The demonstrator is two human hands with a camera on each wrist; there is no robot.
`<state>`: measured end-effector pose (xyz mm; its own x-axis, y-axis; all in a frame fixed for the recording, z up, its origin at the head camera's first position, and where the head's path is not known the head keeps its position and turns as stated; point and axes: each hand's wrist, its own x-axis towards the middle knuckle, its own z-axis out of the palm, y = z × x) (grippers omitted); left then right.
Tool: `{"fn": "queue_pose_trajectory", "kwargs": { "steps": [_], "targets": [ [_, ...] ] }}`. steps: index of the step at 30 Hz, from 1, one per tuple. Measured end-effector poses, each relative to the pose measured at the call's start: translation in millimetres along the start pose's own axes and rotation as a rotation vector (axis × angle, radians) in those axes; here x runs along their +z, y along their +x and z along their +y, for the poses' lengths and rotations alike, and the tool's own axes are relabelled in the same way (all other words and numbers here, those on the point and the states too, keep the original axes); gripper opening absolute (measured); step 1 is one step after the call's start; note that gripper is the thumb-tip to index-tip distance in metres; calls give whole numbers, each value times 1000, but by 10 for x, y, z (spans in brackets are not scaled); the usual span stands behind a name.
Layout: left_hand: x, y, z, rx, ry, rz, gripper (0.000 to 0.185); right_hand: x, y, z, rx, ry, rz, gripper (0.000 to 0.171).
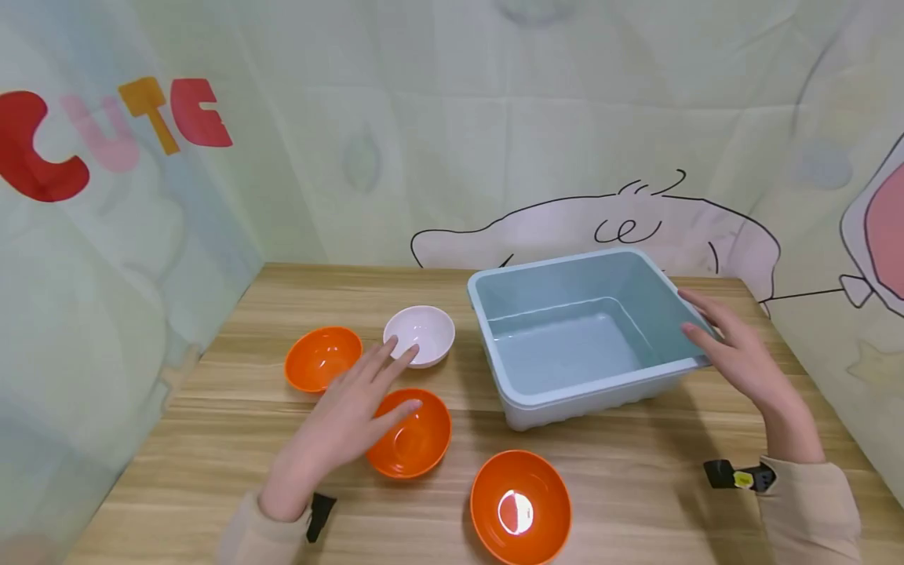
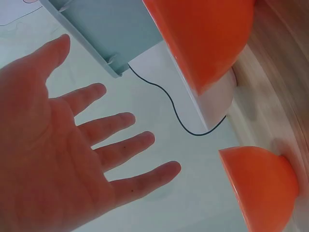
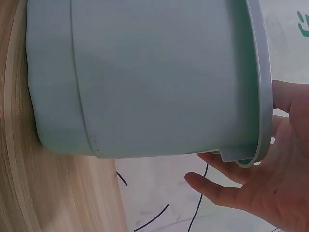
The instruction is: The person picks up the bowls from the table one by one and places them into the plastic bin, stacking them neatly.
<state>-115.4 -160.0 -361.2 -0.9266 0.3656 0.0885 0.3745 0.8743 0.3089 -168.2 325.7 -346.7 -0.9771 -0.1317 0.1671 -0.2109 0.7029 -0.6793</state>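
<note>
Counter (image 1: 176, 471), wood-grained. Leftmost on it, a far-left orange bowl (image 1: 319, 361), mouth up. Left hand (image 1: 346, 412) hovers just beside it, fingers spread and straight, holding nothing; no contact in the left wrist view. By the fingertips, a white bowl (image 1: 432, 333). Partly behind the thumb, a middle orange bowl (image 1: 410, 447); farther right and nearer the wearer, a front orange bowl (image 1: 519, 475). All four upright, unstacked, spaced apart; likely so that each rim can be reached singly.

Right of the bowls, a blue-grey basin (image 1: 579, 341), mouth up, set askew to the counter's edge. Right hand (image 1: 745, 365) at its right rim: fingers loose and extended, touching rather than clamped, probably to steady or guide it. Whether it bears weight, cannot tell. Hands well apart.

Writing: coloured letters (image 1: 150, 102) on the left backdrop spell CUTE. Green mark (image 3: 304, 24) at the right wrist view's edge is cut off, unreadable. No brand or label legible on bowls or basin.
</note>
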Motion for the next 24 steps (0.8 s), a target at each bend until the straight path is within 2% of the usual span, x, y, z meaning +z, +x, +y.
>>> {"fn": "queue_pose_trajectory", "kwargs": {
  "steps": [13, 24],
  "targets": [
    [80, -80, 3, 1, -11, -47, 70, -10, 5, 45, 53, 73, -12, 50],
    [124, -136, 23, -26, -8, -93, 77, 2, -27, 122, 25, 34, 10, 47]
  ]
}}
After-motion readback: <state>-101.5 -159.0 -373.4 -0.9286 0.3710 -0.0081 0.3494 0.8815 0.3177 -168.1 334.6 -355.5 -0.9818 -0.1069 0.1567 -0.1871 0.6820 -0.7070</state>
